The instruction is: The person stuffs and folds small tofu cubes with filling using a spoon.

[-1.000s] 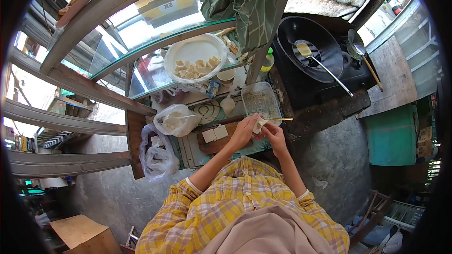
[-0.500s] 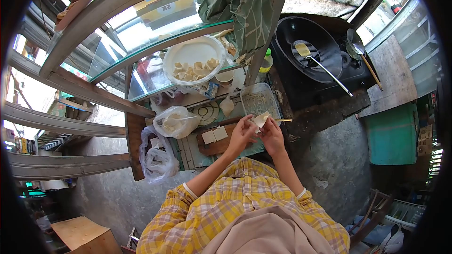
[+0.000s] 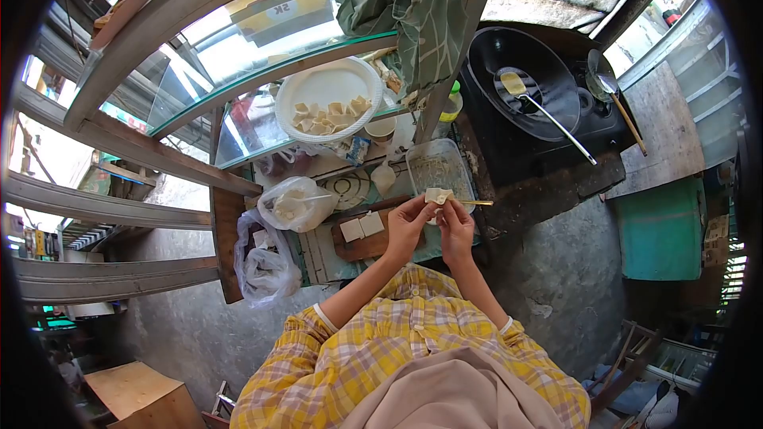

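Between my two hands is a pale dumpling wrapper [image 3: 439,195], folded with its edges sticking up. My left hand [image 3: 410,221] pinches its left side; my right hand [image 3: 456,227] has its fingers closed on the right side. Whether filling lies inside cannot be seen. Just beyond is a clear plastic tub [image 3: 439,163] with greyish filling smeared in it, and a gold-coloured utensil handle [image 3: 479,202] pokes out to the right. Left of my hands, square white wrappers [image 3: 362,227] lie in two stacks on a wooden board [image 3: 350,251]. Several folded dumplings [image 3: 332,117] rest on a white plate [image 3: 362,79].
On the black stove at right sits a dark wok [image 3: 493,56] holding a long-handled spatula [image 3: 560,129]. A strainer with a wooden handle [image 3: 628,121] lies beside it. Plastic bags [image 3: 299,205] stand at left, below the glass-and-wood cabinet frame [image 3: 270,78].
My hands have drawn closer together, and the wrapper has turned from an upright, open slant to a more compact fold between my fingertips.
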